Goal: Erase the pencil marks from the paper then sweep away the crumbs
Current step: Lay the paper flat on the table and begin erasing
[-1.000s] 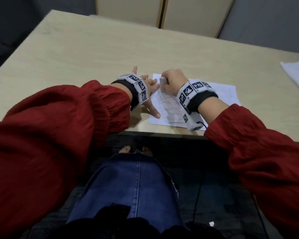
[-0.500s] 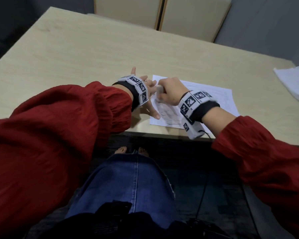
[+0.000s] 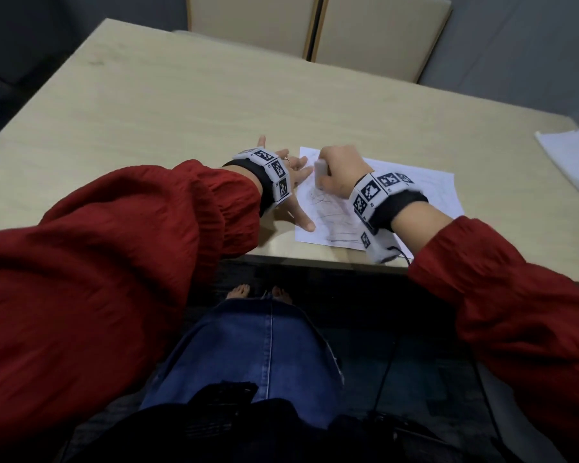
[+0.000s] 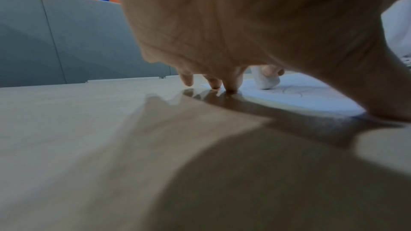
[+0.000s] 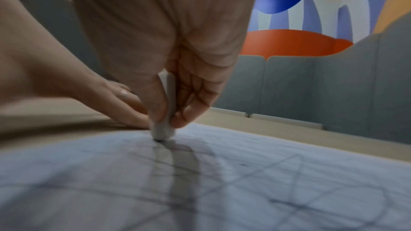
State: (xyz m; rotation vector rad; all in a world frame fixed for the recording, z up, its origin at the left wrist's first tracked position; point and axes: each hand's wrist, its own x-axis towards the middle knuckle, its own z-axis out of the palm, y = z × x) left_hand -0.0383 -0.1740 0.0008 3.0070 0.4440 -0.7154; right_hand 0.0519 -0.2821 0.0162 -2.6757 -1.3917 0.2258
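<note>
A white sheet of paper with grey pencil lines lies near the table's front edge. My right hand pinches a white eraser between thumb and fingers, its lower end pressed on the paper's upper left part. In the right wrist view the eraser stands on the paper over a dark pencil stroke. My left hand lies spread with straight fingers at the paper's left edge, thumb tip on the sheet. The left wrist view shows its fingertips on the table and the eraser beyond.
The light wooden table stretches far to the left and back. A crumpled white sheet lies at the table's right edge. Two beige chair backs stand behind the far edge. My knees in blue denim are under the front edge.
My right hand has shifted the eraser slightly back and forth over the paper's upper left area. The left hand has stayed in place on the paper's edge.
</note>
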